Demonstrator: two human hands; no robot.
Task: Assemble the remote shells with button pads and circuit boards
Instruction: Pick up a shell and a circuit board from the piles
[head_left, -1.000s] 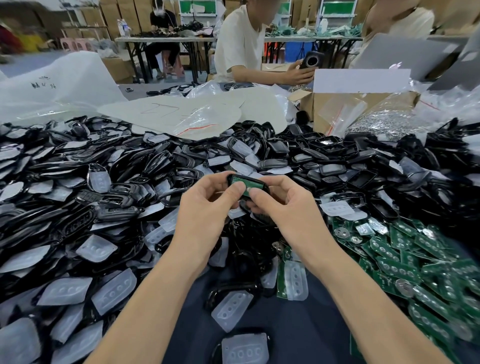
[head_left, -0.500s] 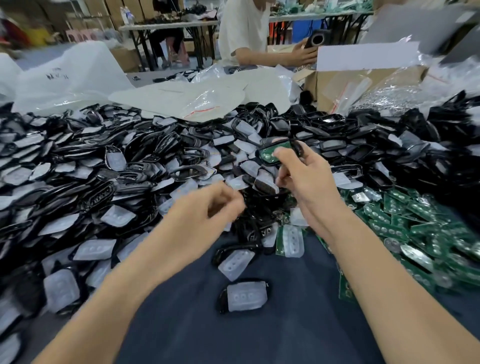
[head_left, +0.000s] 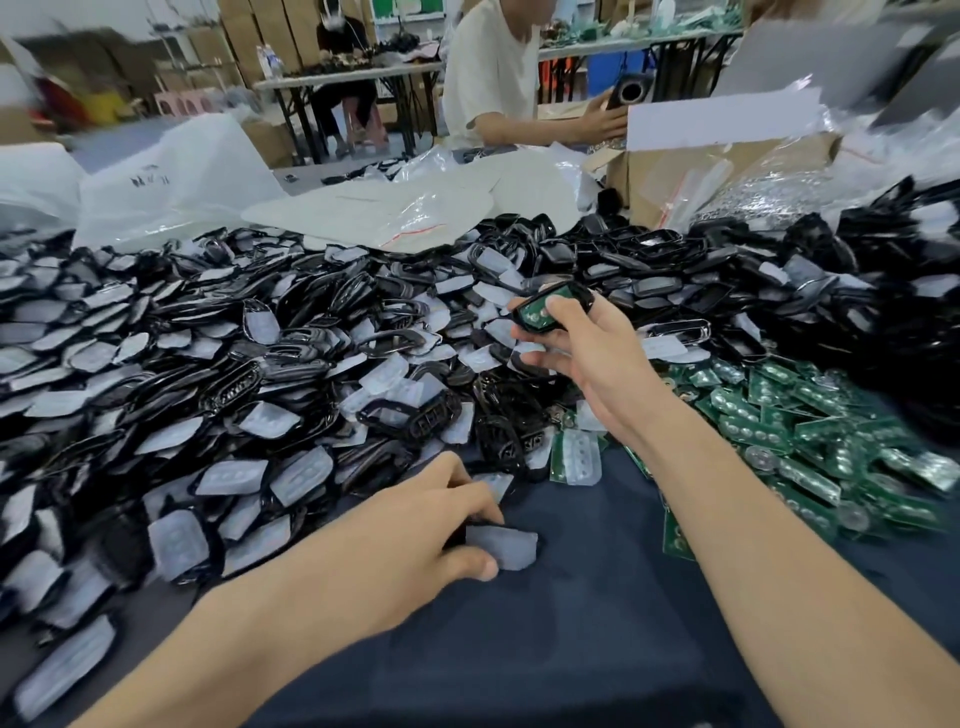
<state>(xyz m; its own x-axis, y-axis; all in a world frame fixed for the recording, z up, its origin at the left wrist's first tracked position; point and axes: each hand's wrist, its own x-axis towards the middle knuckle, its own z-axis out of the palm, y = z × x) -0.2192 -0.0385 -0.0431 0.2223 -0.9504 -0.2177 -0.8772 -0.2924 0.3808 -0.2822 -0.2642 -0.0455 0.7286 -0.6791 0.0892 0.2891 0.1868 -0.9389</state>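
While the right hand (head_left: 587, 358) pinches a black oval plastic remote shell (head_left: 582, 299) with a green circuit board (head_left: 535, 312) seated inside, above mid-desk, the left hand (head_left: 415, 535) curls thumb and fingers around a second black shell carrying a translucent white rubber button pad (head_left: 501, 540), low on the dark blue desk cover (head_left: 571, 649) toward the front edge. Loose green boards (head_left: 810, 431) heap at the right edge.

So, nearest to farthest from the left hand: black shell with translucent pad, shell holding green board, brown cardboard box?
1. Black shell with translucent pad: in the left hand.
2. Shell holding green board: ahead, right hand.
3. Brown cardboard box: far right.
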